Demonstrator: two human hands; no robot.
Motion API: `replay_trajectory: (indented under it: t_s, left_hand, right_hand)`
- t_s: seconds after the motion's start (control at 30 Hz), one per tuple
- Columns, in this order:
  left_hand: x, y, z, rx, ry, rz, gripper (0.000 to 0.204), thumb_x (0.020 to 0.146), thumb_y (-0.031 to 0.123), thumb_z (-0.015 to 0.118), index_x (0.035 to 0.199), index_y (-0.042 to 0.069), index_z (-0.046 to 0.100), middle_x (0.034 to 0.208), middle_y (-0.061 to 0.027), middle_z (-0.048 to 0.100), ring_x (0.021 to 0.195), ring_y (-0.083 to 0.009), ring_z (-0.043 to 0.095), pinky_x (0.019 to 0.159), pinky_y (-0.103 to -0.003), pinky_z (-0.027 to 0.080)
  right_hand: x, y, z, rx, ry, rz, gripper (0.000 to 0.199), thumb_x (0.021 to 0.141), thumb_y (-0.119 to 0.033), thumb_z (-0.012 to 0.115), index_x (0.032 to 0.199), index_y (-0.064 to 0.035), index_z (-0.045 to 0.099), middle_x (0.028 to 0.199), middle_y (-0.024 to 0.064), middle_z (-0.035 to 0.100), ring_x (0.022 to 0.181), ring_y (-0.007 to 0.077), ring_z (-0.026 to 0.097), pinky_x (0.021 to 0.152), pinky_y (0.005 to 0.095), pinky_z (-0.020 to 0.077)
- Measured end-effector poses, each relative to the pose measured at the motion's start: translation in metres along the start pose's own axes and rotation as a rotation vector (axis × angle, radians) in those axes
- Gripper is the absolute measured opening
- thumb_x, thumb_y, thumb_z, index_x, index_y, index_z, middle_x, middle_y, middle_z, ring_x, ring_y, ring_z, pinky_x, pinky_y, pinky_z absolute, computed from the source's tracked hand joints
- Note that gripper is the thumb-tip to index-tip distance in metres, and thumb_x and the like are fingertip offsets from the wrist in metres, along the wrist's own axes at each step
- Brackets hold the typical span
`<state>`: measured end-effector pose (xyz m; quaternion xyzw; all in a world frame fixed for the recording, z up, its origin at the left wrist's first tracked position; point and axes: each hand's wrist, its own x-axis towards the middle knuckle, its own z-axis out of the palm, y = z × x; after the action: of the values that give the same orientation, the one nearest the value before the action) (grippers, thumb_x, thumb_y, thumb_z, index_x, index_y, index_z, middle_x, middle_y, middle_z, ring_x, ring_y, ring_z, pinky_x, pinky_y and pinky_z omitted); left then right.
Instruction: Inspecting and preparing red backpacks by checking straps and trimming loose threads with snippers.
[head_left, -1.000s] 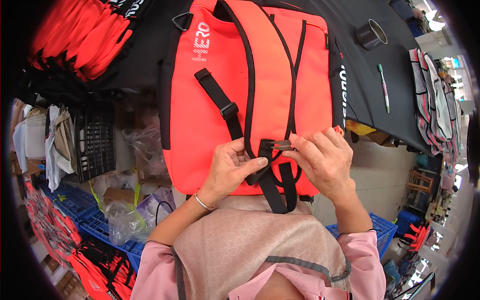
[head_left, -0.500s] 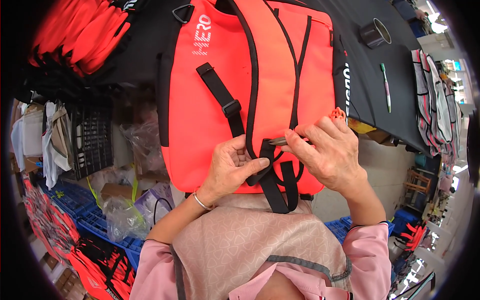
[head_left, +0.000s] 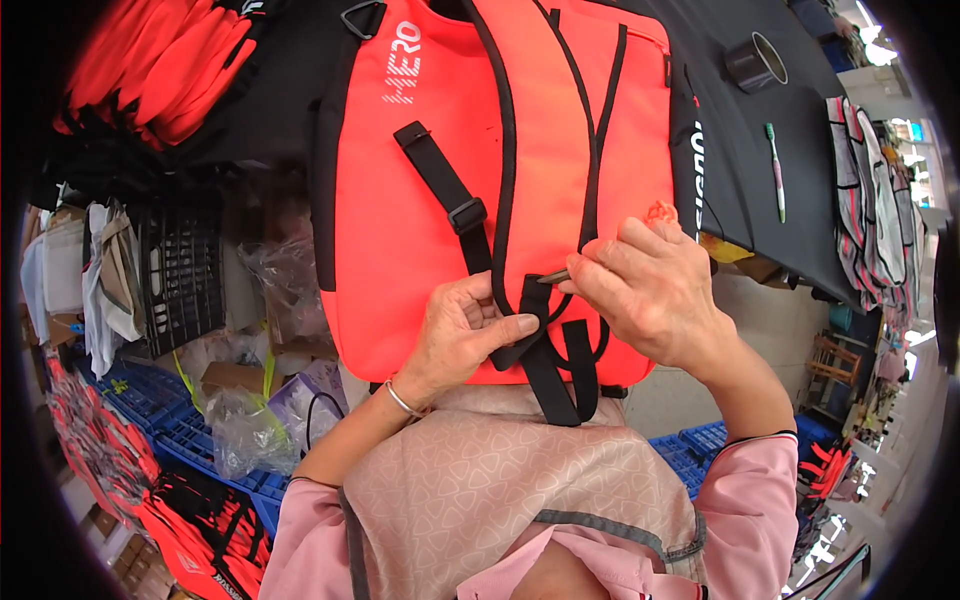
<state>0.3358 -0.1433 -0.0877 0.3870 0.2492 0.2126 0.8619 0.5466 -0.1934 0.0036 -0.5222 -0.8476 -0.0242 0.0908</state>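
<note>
A bright orange-red backpack (head_left: 390, 300) lies with its straps up, its lower end toward me. My left hand (head_left: 450, 335) pinches the black webbing strap (head_left: 537, 298) between thumb and fingers, at the lower end of the padded shoulder strap (head_left: 550, 170). In my closed right hand (head_left: 645, 295) are small metal scissors (head_left: 553, 277), their tips at the stitched top of that webbing. Something orange, apparently the wrapped handle, shows above the fist; the rest is hidden by my fingers. Another black strap with a buckle (head_left: 466, 215) rests on the bag to the left.
On the black-covered table (head_left: 735, 140) to the right are a dark metal cup (head_left: 755, 63) and a toothbrush (head_left: 776, 172). Orange-red pieces (head_left: 165, 70) are piled at the far left. Below them stands a black crate (head_left: 180, 275). Blue plastic pallets (head_left: 150, 400) sit low at the left.
The scissor blades, spread slightly before, now look closer together at the webbing. My right hand has shifted a little to the left and up. The left hand keeps its pinch.
</note>
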Motion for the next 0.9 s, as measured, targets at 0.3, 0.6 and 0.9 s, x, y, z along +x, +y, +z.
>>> replay_trajectory:
  t_s: [0.3,0.6,0.9]
  left_hand:
    - [0.004,-0.006,-0.002,-0.010,-0.012,0.034,0.029,0.086,0.002,0.070,0.113,-0.004,0.062,0.101,-0.0064,0.069,0.087,-0.0084,0.065,0.080,-0.024,0.055]
    - [0.005,-0.008,0.000,-0.051,-0.006,0.028,0.027,0.083,-0.001,0.074,0.107,-0.003,0.063,0.096,-0.0055,0.069,0.088,-0.0092,0.066,0.078,-0.023,0.055]
    - [0.012,-0.015,-0.011,0.175,0.151,0.034,0.024,0.081,0.002,0.077,0.074,0.004,0.055,0.068,0.0012,0.063,0.064,-0.0007,0.060,0.052,-0.014,0.046]
  right_hand:
    - [-0.001,-0.003,0.015,0.730,0.314,0.580,0.039,0.074,-0.009,0.081,0.109,-0.0054,0.064,0.096,0.0093,0.065,0.078,0.0174,0.065,0.069,0.0317,0.0535]
    - [0.007,-0.011,0.031,0.405,-0.034,-0.038,0.022,0.076,-0.004,0.065,0.097,-0.0058,0.062,0.083,0.0058,0.051,0.074,0.0224,0.061,0.058,0.0342,0.0497]
    - [-0.011,-0.003,0.028,1.309,0.145,0.561,0.012,0.086,0.006,0.061,0.094,-0.0014,0.058,0.082,0.0060,0.052,0.072,0.0133,0.050,0.066,0.0267,0.0419]
